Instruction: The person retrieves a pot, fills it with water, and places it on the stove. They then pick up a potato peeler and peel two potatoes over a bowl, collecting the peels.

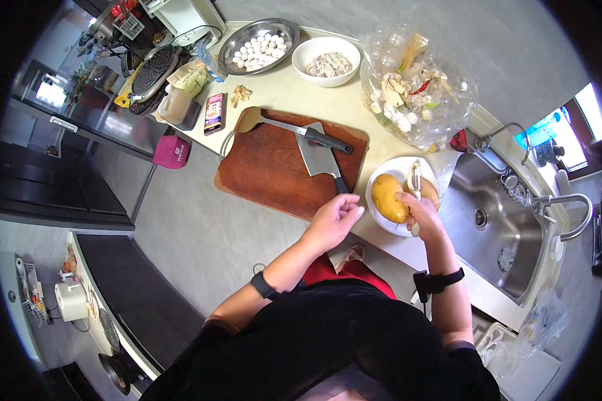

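My right hand grips the handle of a vegetable peeler over a white plate. A yellow-brown potato lies on the plate beside my right fingers, and another potato sits partly hidden behind the peeler. My left hand is empty, fingers loosely curled and apart, at the near edge of a brown wooden cutting board. On the board rest a cleaver with its black handle towards me and a long-handled ladle, whose black grip crosses the blade.
A steel sink is at the right. Behind the board stand a metal bowl of small white eggs, a white bowl of shredded food and a plastic bag of scraps. A phone and a jug are at the left.
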Demonstrator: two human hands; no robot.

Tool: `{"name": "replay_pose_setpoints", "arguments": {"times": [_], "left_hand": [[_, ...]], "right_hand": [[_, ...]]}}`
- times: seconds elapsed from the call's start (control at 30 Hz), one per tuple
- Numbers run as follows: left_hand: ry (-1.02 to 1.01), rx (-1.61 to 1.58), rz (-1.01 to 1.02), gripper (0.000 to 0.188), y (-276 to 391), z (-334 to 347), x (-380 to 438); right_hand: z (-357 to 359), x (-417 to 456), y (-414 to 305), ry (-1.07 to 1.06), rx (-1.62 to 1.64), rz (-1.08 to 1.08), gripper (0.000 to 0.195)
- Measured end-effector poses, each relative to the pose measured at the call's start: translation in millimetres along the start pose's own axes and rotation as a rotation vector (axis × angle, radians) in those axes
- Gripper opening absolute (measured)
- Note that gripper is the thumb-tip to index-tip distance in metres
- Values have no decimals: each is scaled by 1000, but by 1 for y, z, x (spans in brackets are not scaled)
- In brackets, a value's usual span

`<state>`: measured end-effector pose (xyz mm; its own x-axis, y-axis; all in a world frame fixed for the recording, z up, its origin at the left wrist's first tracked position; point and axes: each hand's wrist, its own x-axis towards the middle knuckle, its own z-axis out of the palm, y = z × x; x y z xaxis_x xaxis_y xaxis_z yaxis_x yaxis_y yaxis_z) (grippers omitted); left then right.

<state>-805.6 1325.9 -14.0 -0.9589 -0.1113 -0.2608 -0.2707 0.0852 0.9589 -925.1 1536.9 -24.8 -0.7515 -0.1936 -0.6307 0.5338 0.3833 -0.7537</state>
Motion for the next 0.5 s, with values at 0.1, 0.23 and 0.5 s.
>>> {"name": "replay_pose_setpoints", "arguments": {"times": [0.1, 0.23, 0.5], "left_hand": [[46, -130, -50, 54, 27, 26, 15], [158, -357, 50, 65, 38, 50, 48], [-157, -980, -249, 57, 87, 15, 96]], "right_hand": [[5, -15, -8, 11, 132, -84, 40], [28, -55, -52, 113, -151, -455, 48], [4, -61, -78, 419, -219, -625, 46]]}}
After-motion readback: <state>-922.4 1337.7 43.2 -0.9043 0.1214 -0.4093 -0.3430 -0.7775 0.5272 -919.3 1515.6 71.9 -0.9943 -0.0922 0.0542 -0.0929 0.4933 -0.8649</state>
